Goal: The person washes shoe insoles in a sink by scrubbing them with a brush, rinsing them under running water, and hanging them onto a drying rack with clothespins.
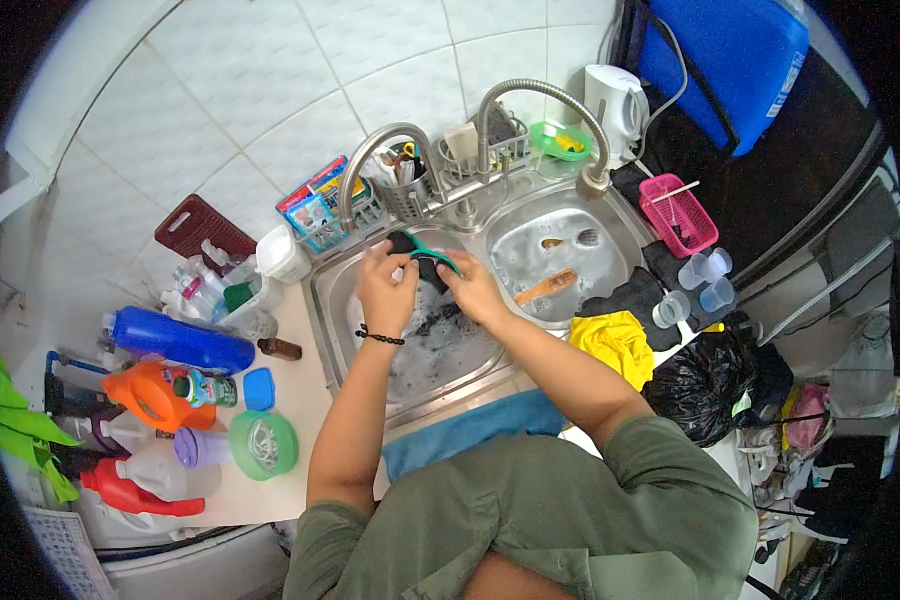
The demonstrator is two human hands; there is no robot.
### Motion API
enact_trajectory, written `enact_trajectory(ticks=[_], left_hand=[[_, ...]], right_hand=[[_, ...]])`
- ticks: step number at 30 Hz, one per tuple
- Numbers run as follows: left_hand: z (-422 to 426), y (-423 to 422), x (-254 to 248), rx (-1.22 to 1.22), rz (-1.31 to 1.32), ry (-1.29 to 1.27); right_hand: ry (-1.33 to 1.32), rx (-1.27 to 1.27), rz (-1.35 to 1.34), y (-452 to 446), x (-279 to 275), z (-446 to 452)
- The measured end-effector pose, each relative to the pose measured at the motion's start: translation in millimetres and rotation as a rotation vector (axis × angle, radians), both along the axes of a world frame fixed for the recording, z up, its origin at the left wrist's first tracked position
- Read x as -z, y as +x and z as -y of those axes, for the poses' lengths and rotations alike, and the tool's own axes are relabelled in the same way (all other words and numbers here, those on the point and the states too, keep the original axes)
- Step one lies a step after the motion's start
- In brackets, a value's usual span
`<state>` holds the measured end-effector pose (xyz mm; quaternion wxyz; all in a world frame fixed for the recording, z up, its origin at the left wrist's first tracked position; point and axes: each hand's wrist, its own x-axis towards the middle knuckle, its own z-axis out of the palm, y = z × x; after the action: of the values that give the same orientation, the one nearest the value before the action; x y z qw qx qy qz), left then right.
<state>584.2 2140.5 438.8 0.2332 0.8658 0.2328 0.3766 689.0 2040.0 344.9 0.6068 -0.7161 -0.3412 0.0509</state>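
Held a green-edged black item between the left hand and right hand, pinched at 2 places, above the rear part of the left basin. Could not be identified more closely. Judged soft, flexible and light, probably heavier when waterlogged, slippery from suds and unlikely to break. Was best grasped along the green edging, with 1 hand toward each end. Offered the most open room directly below and toward the front, over the suds. Met a steel divider near the right hand, then the right basin, with an orange brush inside. Faced the left faucet close behind; likely allowed little lift there. Required clearance, farther back, from a utensil holder and the tiled wall.
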Motion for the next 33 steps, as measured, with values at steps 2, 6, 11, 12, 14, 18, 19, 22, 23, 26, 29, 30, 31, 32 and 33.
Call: enact_trajectory(ticks=[2, 6, 11, 12, 14, 18, 19, 22, 23, 26, 29, 30, 31, 32, 33], left_hand=[[3, -4, -20, -0.124, 0.020, 0.432], [-2, 0, -21, 0.158, 0.231, -0.423], [-1, -9, -7, 0.268, 0.158, -1.067], [-8, -11, 2, 0.245, 0.148, -1.115], [-28, -14, 25, 0.198, 0.128, -1.210], [-35, -23, 6, 0.201, 0.204, -1.310], [-44, -21, 11, 0.263, 0.227, -1.302], [-38, -22, -9, 0.222, 0.303, -1.340], [-41, -22, -10, 0.239, 0.310, -1.356], [-46, -20, -10, 0.262, 0.317, -1.390], [-49, -12, -11, 0.226, 0.294, -1.361], [-52, -10, -10, 0.203, 0.277, -1.336], [-54, -6, -8, 0.182, 0.263, -1.310], [-55, -2, -6, 0.146, 0.266, -1.300], [-56, 2, -5, 0.108, 0.268, -1.290]], right_hand=[[0.000, 0.025, 0.084, -5, -56, 12], [0.184, -0.006, -0.187, 4, -61, -12], [0.021, -0.149, -0.236, 6, -75, -14], [-0.003, -0.145, -0.216, 11, -61, -21], [-0.066, -0.062, -0.120, 17, -58, -28], [0.045, 0.128, 0.169, 47, -51, -61], [0.059, 0.131, 0.215, 56, -50, -71], [-0.052, -0.014, 0.053, 68, -57, -77], [-0.058, -0.040, 0.034, 68, -57, -77], [-0.073, -0.098, -0.037, 66, -49, -66], [-0.174, -0.123, -0.002, 61, -46, -41], [-0.093, -0.093, -0.045, 54, -40, -36], [-0.011, -0.061, -0.084, 48, -36, -32], [0.070, -0.030, -0.123, 43, -32, -28], [-0.070, 0.003, -0.217, 40, -27, -22]])
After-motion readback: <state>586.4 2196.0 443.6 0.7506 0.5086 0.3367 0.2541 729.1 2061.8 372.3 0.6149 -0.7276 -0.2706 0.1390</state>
